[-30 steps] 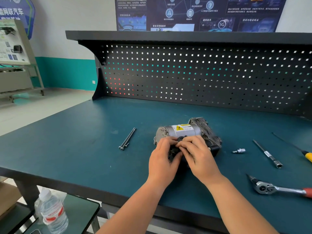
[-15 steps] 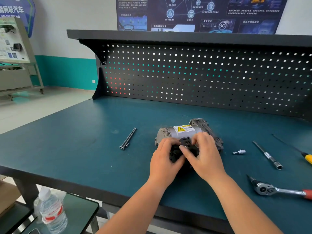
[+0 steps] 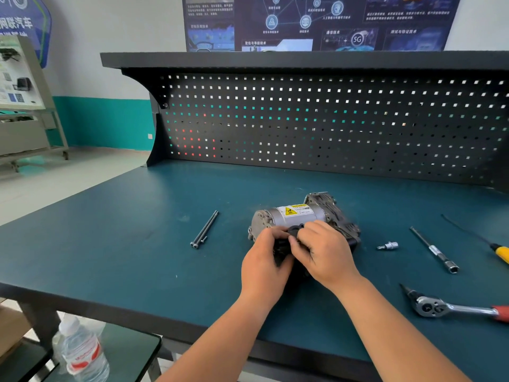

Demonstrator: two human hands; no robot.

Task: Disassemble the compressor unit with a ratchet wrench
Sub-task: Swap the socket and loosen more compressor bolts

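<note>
The compressor unit (image 3: 296,216), a silver cylinder with a yellow warning label and a dark metal head, lies on its side on the teal workbench (image 3: 115,255). A black plastic part (image 3: 293,232) sits at its near side. My left hand (image 3: 264,260) and my right hand (image 3: 327,252) both curl their fingers around this black part, hiding most of it. The ratchet wrench (image 3: 440,307) with a red grip lies untouched at the near right.
Two long bolts (image 3: 205,230) lie left of the compressor. A small socket bit (image 3: 388,246), an extension bar (image 3: 435,249) and a yellow-handled screwdriver (image 3: 500,252) lie to the right. A black pegboard (image 3: 330,125) backs the bench. A water bottle (image 3: 82,354) stands on a low shelf.
Both hands have shifted slightly on the black part at the compressor's near side, fingers working at it. The tools and bolts have not moved.
</note>
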